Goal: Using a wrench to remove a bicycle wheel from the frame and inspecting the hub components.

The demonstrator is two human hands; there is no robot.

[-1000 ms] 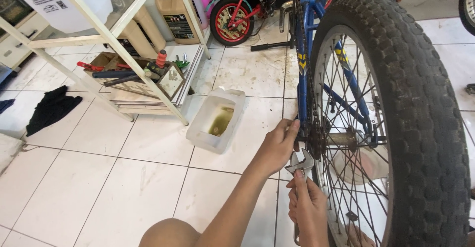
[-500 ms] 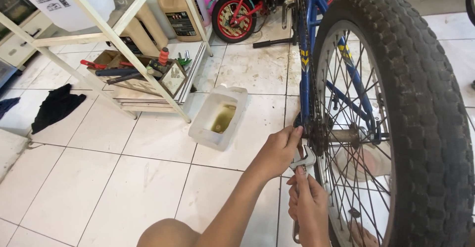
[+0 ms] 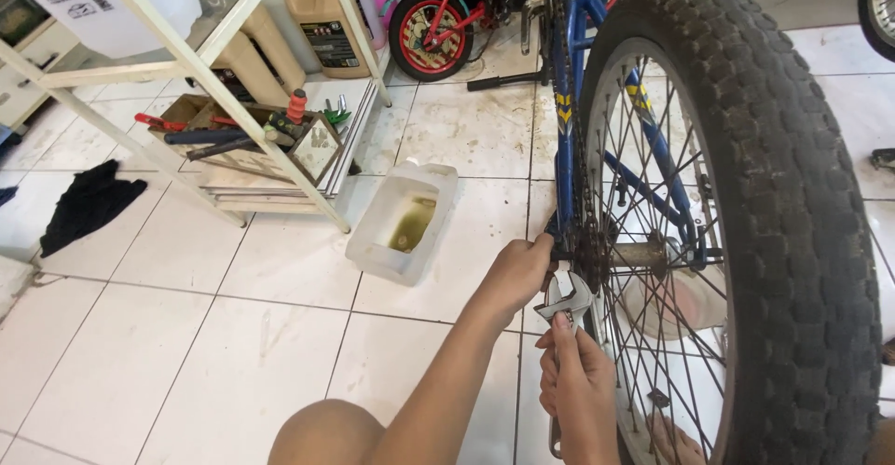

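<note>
right hand [image 3: 576,392] gripping wrench [image 3: 563,299], left hand [image 3: 518,272] — axle

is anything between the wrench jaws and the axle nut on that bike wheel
Nothing visible blocks it. The adjustable wrench, gripped by the right hand, has its head just below the rear axle, while the left hand rests beside the nut, not across it.

I see a white tiled floor [image 3: 224,353], stained near the bicycles. On it lie a cut-open plastic jug [image 3: 403,223] with yellowish liquid and a black rag [image 3: 89,204]; a white rack [image 3: 214,74] and the knobby tyre [image 3: 792,241] stand there.
</note>
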